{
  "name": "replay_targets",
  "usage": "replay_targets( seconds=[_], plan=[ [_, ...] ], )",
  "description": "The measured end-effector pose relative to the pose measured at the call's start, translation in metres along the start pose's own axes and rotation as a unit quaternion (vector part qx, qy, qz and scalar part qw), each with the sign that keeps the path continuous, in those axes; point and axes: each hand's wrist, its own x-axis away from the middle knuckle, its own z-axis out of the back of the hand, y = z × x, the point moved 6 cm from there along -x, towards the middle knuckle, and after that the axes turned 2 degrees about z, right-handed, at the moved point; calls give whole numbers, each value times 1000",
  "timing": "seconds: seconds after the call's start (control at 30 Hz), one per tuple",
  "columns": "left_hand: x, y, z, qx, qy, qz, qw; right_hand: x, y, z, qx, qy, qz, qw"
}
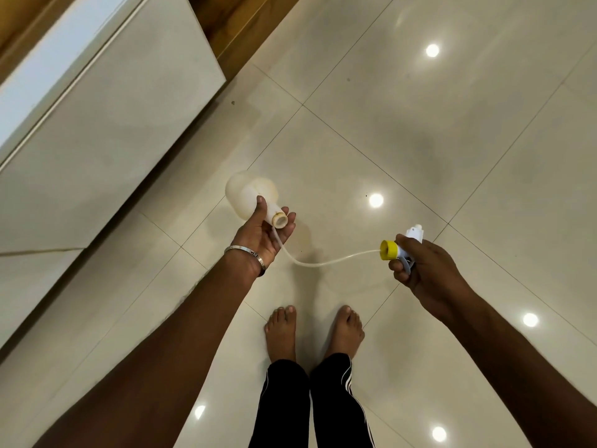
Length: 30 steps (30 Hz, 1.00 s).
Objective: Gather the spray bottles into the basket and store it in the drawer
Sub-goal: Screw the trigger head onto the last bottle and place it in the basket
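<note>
Legible text: almost none.
Bracelet (247, 253) on the left wrist carries engraved characters, too small to read with confidence. White bottle (250, 197) and yellow-collared spray head (400, 248) show no label, brand or number.

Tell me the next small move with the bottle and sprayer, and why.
Probably feed the thin clear tube into the open neck of the white plastic bottle in the left hand. The right hand holds the yellow-capped white sprayer head detached, its tube hanging outside.
</note>
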Motion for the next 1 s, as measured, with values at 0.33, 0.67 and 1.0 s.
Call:
replay_targets(
  seconds=[0.33,0.67,1.0],
  plan=[
    [0,7,-1,9,-1,-3,1000,5,-1,1,-11,-10,-9,1000],
    [1,-15,1,-62,-24,-7,998,0,3,-13,-87,14,4,996],
    [14,-24,-10,80,2,-25,997,9,2,-42,-86,-5,70,994]
  ],
)
